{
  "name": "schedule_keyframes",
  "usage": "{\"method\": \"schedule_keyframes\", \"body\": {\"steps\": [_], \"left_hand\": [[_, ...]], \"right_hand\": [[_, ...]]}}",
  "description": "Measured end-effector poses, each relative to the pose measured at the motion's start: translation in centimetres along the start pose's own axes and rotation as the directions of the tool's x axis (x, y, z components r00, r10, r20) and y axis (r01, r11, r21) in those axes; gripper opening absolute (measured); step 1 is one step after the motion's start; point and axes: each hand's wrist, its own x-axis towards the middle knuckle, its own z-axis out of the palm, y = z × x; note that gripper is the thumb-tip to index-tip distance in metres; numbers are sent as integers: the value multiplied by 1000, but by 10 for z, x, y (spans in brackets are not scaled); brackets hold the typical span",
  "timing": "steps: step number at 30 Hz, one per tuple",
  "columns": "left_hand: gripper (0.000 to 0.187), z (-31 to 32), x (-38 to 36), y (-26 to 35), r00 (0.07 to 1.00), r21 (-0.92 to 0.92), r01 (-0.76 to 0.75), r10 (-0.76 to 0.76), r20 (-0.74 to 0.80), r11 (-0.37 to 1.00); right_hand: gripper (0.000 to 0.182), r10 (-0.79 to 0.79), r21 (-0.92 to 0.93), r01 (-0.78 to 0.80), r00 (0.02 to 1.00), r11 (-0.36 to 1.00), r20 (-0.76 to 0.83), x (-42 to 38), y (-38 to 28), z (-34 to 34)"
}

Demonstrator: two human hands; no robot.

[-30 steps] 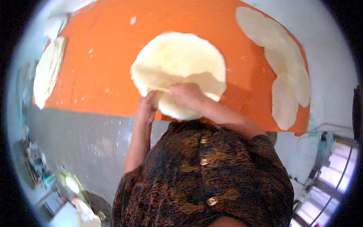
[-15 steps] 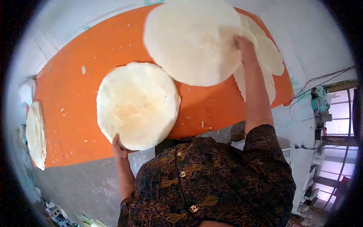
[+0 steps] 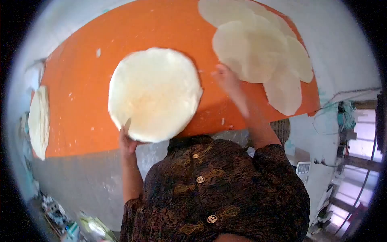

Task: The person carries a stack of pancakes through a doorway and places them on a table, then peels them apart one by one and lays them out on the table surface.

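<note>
A thick round stack of pale flat sheets [image 3: 155, 94] lies on the orange table cover [image 3: 80, 133]. At its lower left edge is my left hand [image 3: 127, 141], gripping the rim with the thumb on top and the other fingers hidden beneath. My right hand [image 3: 227, 78] hangs over the orange cover between the stack and several thin round sheets [image 3: 254, 50] spread at the upper right. It is blurred by motion and its fingers look curled; whether they hold anything cannot be made out.
A folded pile of pale sheets [image 3: 39, 121] rests at the table's far left edge. Small white scraps [image 3: 98, 53] dot the cover. Below the table's near edge is a grey surface [image 3: 88, 181]. A barred window [image 3: 365, 145] and cables are at the right.
My right hand has let go of the large sheet at the upper right and moved down and left. That large sheet now lies among the overlapping sheets. My left hand stays at the stack's rim.
</note>
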Motion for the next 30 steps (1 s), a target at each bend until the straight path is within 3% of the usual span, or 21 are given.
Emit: {"method": "schedule_keyframes", "body": {"steps": [1,3,5,6,9,14,17,24,27,30], "left_hand": [[58,-9,4,-3,998,-3,-57,56,-20,998],[56,5,-11,1,999,-80,-36,37,6,996],[45,-3,-4,-4,988,-176,-151,141,-68,973],[42,1,-8,2,990,-202,-101,119,79,974],[43,24,-16,14,984,-150,-53,77,158,987],[40,25,-15,9,990,-136,-78,93,106,988],[48,16,-10,12,977,-82,-59,75,202,995],[61,26,-6,-2,985,-47,-166,168,42,985],[60,25,-4,-7,978,-20,-207,207,-7,978],[55,21,-6,-6,980,-5,-197,197,31,980]], "right_hand": [[32,-84,69,72,978,995,193,-14,-63,13],[44,-464,191,428,856,883,228,-51,-120,65],[50,-546,229,498,720,837,429,-79,-181,72],[52,-537,195,506,721,840,438,-90,-199,75],[59,-517,234,467,692,853,504,-92,-209,83],[48,-339,302,168,624,938,704,-76,-215,68],[44,-258,347,-38,595,937,761,-71,-210,69],[28,-287,426,-52,664,903,690,-70,-196,73],[28,-261,446,-200,581,872,771,-62,-183,81],[23,-267,449,-123,656,885,706,-61,-184,78]]}}
